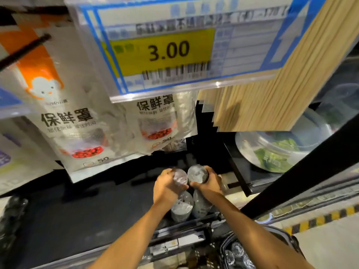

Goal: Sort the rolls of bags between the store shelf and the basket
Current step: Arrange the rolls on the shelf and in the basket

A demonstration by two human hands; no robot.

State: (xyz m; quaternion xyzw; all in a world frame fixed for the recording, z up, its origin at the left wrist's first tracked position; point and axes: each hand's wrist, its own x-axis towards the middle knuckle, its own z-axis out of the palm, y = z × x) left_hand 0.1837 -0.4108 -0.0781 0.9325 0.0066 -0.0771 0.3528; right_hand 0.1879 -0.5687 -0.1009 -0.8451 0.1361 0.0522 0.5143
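Note:
Both my arms reach forward over the dark store shelf [87,214]. My left hand [167,188] grips a clear-wrapped roll of bags [180,176] by its top end. Close beside it, my right hand [208,184] grips a second roll of bags [196,173]. Under my hands two more rolls of bags [181,207] stand side by side near the shelf's front edge. At the bottom right is the dark basket [287,236], with several rolls [236,253] inside it.
Hanging packs of food covers [77,123] and a price tag reading 3.00 [167,49] fill the top. A bundle of wooden sticks [272,84] hangs at the right. Clear lidded bowls [275,150] sit behind a black shelf post [303,171]. Yellow-black floor tape [320,218] lies at right.

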